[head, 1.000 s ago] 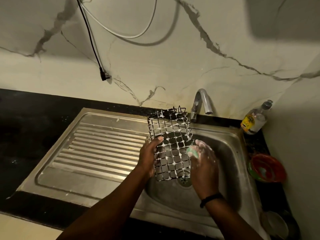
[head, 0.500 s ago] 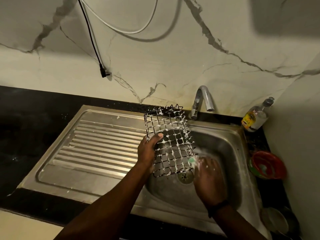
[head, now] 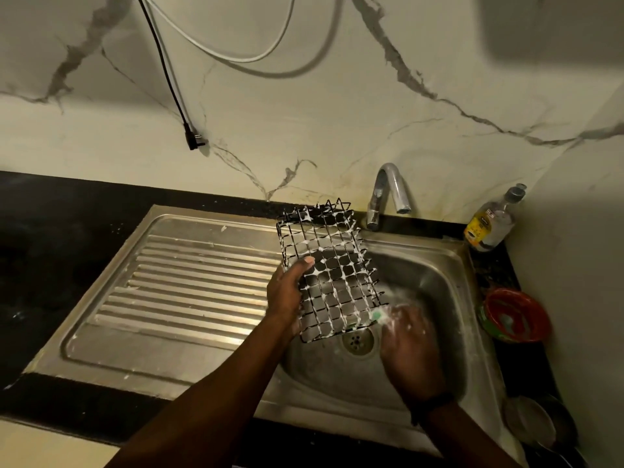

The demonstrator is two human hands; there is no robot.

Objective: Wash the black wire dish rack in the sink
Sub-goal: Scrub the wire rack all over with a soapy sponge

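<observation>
the black wire dish rack (head: pixel 329 271) is held over the steel sink (head: pixel 435 275), tilted with its far end up toward the faucet (head: pixel 388 194) and its near end low, just above the drain (head: pixel 357 341) at about 6 o'clock from the rack's middle. white suds cling to the wire crossings across most of the grid. the left hand (head: pixel 287 298) grips the rack's left edge, thumb laid over the top of the mesh and the other fingers wrapped behind it. the right hand (head: pixel 410 349) sits at roughly 4 o'clock from the rack, covered in foam and closed around a green scrubber (head: pixel 377 315) that presses against the rack's lower right corner (the hand is blurred, so the exact finger positions cannot be made out). a dark band circles the right wrist.

the ribbed drainboard (head: pixel 189 282) spreads out at 9 o'clock from the rack, flecked with a few spots of foam. at 2 o'clock, on the black counter against the wall, stands a clear bottle (head: pixel 491 221) with a yellow label. a red bowl (head: pixel 515 315) rests at 3 o'clock beside the basin. a black cable with a plug (head: pixel 194 141) hangs down the marbled wall at 11 o'clock.
</observation>
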